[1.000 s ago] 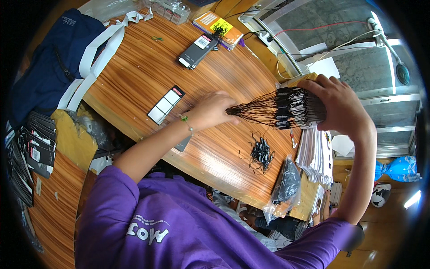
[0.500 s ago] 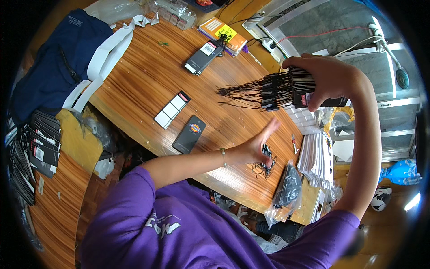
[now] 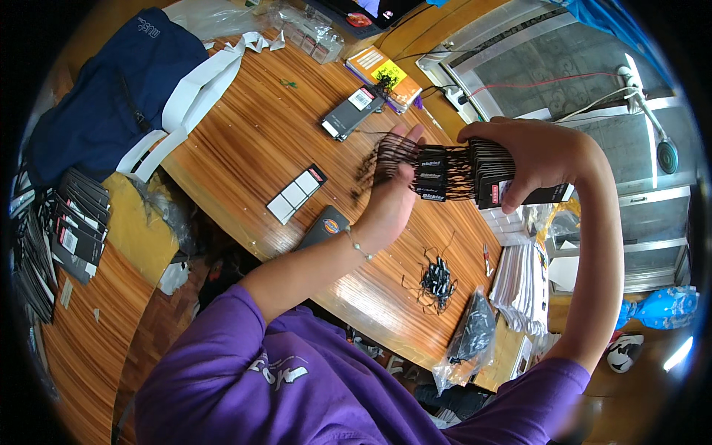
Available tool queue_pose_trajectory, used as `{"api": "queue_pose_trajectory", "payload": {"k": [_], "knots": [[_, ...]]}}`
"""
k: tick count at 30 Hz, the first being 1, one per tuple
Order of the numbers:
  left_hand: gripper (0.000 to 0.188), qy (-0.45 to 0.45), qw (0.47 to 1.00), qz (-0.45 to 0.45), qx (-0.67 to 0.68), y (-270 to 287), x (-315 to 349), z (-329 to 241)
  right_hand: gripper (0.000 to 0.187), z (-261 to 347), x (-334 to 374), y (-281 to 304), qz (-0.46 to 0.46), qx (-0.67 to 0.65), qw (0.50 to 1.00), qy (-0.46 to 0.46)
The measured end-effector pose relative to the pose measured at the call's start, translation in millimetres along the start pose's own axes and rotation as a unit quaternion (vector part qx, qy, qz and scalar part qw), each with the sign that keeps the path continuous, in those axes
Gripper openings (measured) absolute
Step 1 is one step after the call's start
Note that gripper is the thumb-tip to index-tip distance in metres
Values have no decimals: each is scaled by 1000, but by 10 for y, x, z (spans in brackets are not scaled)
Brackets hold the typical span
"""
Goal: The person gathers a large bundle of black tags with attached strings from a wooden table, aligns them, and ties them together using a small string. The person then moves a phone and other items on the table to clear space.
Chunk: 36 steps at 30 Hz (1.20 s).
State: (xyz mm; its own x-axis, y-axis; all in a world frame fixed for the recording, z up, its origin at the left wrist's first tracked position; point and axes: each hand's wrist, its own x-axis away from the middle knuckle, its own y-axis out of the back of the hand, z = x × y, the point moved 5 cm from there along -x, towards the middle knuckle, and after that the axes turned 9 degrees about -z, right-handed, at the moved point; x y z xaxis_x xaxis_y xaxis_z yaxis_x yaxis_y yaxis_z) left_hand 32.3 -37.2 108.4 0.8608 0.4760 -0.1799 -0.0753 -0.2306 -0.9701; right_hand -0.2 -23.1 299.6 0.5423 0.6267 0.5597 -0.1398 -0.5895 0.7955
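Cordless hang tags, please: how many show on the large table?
2: a white-panelled tag left of the left hand; a dark tag partly behind that forearm. Others may be hidden.

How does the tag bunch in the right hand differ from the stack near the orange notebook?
The held bunch is in the right hand; the tabletop stack lies on the table. The held bunch is thicker than the tabletop stack. The held bunch's cords stretch toward the left hand; the tabletop stack's are clumped. Both are black with black cords.
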Motion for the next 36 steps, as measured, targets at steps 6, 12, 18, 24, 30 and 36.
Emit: {"api": "queue_pose_trajectory", "payload": {"k": [6, 12, 18, 24, 30, 36], "knots": [[38, 54, 988, -109, 92, -31, -257, -165, 87, -23, 11, 12, -14, -9, 1000, -6], [71, 12, 992, -118, 32, -105, -317, -80, 87, -136, 75, 10, -10, -34, 999, -32], [95, 97, 985, -29, -140, 353, 567, 714, 89, -145, 32, 218, -18, -26, 999, -38], [122, 105, 979, 117, -129, -250, 744, 853, 90, -146, 16, 212, -13, -30, 998, -57], [83, 27, 997, -28, 63, -366, 48, 480, 91, -13, -2, 228, -1, -20, 999, -40], [50, 47, 984, -103, 139, -379, -232, -13, 90, -4, -8, 179, -2, -45, 998, -43]]}}
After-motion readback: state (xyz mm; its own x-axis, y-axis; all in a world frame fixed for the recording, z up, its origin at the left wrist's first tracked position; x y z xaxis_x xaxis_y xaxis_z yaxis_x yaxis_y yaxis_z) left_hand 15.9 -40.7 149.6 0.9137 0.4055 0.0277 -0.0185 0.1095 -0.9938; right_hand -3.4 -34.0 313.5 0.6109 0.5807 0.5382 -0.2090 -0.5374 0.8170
